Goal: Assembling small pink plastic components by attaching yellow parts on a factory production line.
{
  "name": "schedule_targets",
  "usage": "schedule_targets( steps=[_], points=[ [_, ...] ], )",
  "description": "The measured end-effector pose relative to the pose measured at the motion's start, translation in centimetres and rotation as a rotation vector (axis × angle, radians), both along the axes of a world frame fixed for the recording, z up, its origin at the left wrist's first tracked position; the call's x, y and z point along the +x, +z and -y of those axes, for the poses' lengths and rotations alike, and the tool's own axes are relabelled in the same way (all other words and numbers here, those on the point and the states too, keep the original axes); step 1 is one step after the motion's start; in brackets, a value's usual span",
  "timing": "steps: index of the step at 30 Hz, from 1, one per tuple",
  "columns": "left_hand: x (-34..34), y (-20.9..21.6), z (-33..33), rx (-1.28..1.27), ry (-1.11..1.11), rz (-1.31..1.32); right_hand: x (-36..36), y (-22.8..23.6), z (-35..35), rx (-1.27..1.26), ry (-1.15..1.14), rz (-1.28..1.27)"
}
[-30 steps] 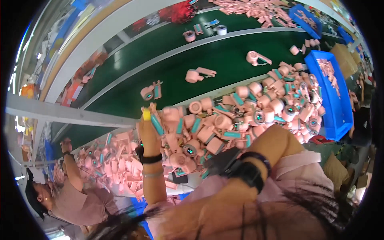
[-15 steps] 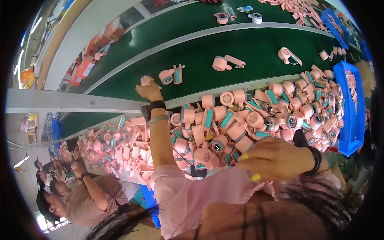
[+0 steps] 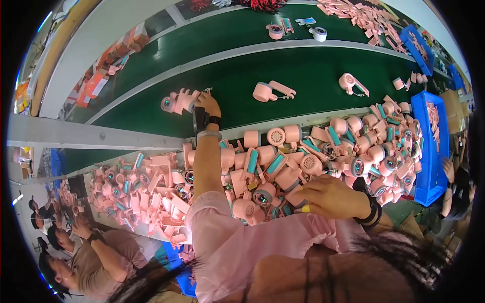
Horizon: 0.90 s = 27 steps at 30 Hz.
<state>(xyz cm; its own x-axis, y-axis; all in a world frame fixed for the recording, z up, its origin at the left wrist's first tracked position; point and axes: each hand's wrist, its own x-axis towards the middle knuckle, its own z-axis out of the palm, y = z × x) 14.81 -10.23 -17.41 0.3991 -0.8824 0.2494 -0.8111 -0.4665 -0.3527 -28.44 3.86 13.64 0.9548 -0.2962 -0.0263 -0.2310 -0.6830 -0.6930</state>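
Note:
My left hand [image 3: 208, 104] reaches over the green belt, its fingers closed round a pink handheld fan part [image 3: 186, 102]. Small circuit pieces poke out beyond those fingers. Just left of it lies another pink fan head [image 3: 168, 104] with a lit display, touching or nearly touching. My right hand [image 3: 333, 197] hovers low over the near edge of a heap of fan parts [image 3: 275, 156], with fingers bent and apart and yellow on one fingertip. Nothing shows plainly in it, though its palm side is hidden. Nearest to its fingertips is a pink fan body [image 3: 289, 179].
Two opened pink fans, one central [image 3: 263, 92] and one farther right [image 3: 348, 82], lie on the belt. A blue crate [image 3: 429, 166] stands right of the heap. Left, a grey beam [image 3: 91, 131] crosses the belt; co-workers [image 3: 96, 252] sit beyond the heap.
My left hand has moved right onto the fan part beside it, and a fan head now lies left of it. My right hand has lowered toward the heap. The view has shifted slightly.

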Motion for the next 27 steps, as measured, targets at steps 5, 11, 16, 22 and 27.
schedule_targets(
  steps=[5,11,16,22,27],
  points=[
    [-3.0,2.6,0.2,0.102,0.177,0.053,-1.0,-1.0,-0.3,0.021,-0.119,-0.022],
    [2.4,4.8,-4.2,-0.246,-0.089,-0.897,-1.2,-1.2,-0.9,-0.014,-0.058,0.086],
    [-4.7,20.2,-7.3,-0.309,-0.066,-1.857,-2.2,-1.9,-0.2,0.297,-0.268,0.114],
    [-16.1,32.9,-14.2,0.119,-0.445,-2.057,-1.2,-1.5,0.3,-0.147,-0.528,0.489],
    [-24.0,36.0,-19.3,0.41,-0.744,-1.984,-1.8,-0.7,-0.3,-0.262,-0.46,0.668]
  ],
)
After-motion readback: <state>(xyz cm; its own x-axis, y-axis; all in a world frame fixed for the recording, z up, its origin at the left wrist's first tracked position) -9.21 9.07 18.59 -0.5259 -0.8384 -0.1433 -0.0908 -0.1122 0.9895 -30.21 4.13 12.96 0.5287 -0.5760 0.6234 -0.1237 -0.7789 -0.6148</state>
